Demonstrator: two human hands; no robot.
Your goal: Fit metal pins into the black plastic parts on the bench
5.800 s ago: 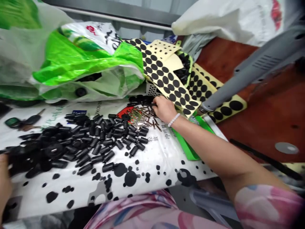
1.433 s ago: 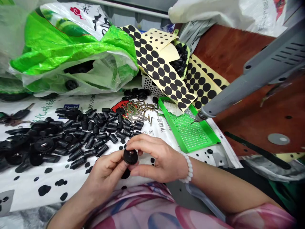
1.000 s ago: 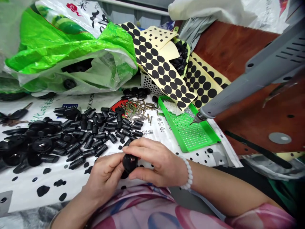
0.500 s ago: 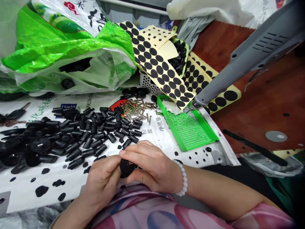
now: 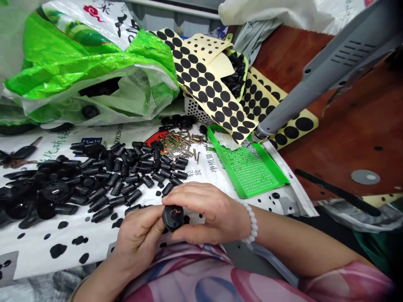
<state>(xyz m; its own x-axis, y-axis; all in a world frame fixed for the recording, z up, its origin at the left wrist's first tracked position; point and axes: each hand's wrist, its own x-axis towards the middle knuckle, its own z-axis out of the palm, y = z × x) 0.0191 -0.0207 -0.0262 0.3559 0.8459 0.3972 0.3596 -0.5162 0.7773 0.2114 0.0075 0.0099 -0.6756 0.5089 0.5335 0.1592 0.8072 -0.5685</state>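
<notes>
In front of my body, both hands are on a small round black plastic part [image 5: 173, 218] with a bit of coppery metal showing in its face. My left hand [image 5: 140, 237] is closed, pinching the part's left side between thumb and fingers. Fingers of my right hand [image 5: 204, 212] lie over its top edge and the thumb is at its lower edge. Beyond the hands, a heap of black ribbed plastic cylinders [image 5: 122, 167] spreads over the white printed sheet [image 5: 31, 260]. Small metal strips [image 5: 178, 144] lie in a pile behind the cylinders.
A green tray [image 5: 252, 176] of tiny screws stands at the right, under a grey electric screwdriver's tip [image 5: 260, 134]. Behind are sheets of black round stickers [image 5: 204, 86] over a white basket [image 5: 195, 109]. A green bag [image 5: 94, 63] fills the back left. Black discs [image 5: 56, 191] lie left.
My right hand has shifted slightly right and its fingers have spread a little, so more of the black part's face shows. The left hand keeps its pinch.
</notes>
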